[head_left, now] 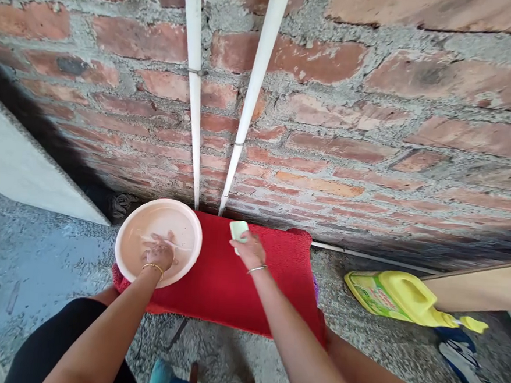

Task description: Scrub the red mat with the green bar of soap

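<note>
My left hand point(161, 251) reaches into a round pale pink basin point(197, 234) of water. Its fingers are spread, partly under the surface, and no object shows in them. Over the red cloth point(214, 288), right of the basin, my right hand point(251, 249) grips a pale green bar of soap point(237, 230). The bar is rectangular with rounded corners, and my fingers cover its lower part. The basin rests on the left end of the cloth-covered surface. I wear a thin bangle on each wrist.
Behind the cloth rises a brick wall point(320, 143) with two white pipes point(194, 105). A yellow jug point(392, 294) lies on the concrete floor at right, near a blue and white cloth point(462, 358). A pale slab point(30, 152) leans at left.
</note>
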`<state>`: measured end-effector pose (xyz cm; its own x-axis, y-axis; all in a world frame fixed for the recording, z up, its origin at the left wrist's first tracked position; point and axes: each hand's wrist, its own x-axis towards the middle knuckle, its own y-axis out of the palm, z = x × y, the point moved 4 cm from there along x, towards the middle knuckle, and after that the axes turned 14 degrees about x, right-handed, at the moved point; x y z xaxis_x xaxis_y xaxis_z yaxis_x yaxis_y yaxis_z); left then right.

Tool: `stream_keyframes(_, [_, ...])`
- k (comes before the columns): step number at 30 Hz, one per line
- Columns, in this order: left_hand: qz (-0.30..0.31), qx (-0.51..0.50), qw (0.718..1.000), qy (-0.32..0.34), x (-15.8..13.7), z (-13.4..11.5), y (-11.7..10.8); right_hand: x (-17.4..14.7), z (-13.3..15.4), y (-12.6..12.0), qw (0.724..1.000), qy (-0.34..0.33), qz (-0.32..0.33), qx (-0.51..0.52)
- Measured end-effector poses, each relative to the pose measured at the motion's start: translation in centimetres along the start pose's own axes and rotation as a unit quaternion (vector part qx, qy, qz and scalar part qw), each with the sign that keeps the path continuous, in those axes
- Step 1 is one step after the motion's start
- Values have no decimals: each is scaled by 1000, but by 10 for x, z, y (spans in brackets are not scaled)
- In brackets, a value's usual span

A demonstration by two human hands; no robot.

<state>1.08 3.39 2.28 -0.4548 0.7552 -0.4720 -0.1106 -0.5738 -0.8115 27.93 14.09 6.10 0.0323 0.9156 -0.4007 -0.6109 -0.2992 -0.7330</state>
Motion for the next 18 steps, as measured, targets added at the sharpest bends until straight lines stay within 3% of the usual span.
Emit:
stream_keyframes(4, [17, 19, 999, -22, -2, 1, -4, -19, 56, 73, 996, -74, 57, -8])
stream_keyframes(6, [23, 24, 999, -20, -1, 1, -3, -25, 64, 86, 990, -115, 70, -33])
stream_keyframes(8, [22, 38, 999, -23, -1, 2, -1, -24, 58, 83, 988, -129, 69, -49])
stream_keyframes(12, [21, 51, 998, -20, 1, 2, 2, -11, 6, 36, 997, -59, 22, -51])
stream_keyframes(18, [77, 12, 997, -14, 5, 1, 6, -7, -116, -83, 988, 116, -102, -10])
